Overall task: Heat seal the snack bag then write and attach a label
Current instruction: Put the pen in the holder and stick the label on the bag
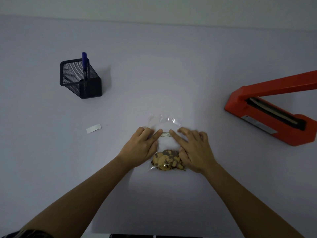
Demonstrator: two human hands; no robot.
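A clear snack bag (165,122) lies flat in the middle of the table, with chocolate-chip cookies (167,159) in its near end. A small written label (166,134) sits across the bag's middle. My left hand (141,147) presses the label's left end with straight fingers. My right hand (192,148) presses the right end the same way, its thumb beside the cookies. The label's two ends are hidden under my fingertips.
An orange heat sealer (267,110) stands at the right with its arm raised. A black mesh pen holder (79,78) with a blue pen (84,63) sits at the back left. A white strip of backing paper (93,128) lies left of the bag.
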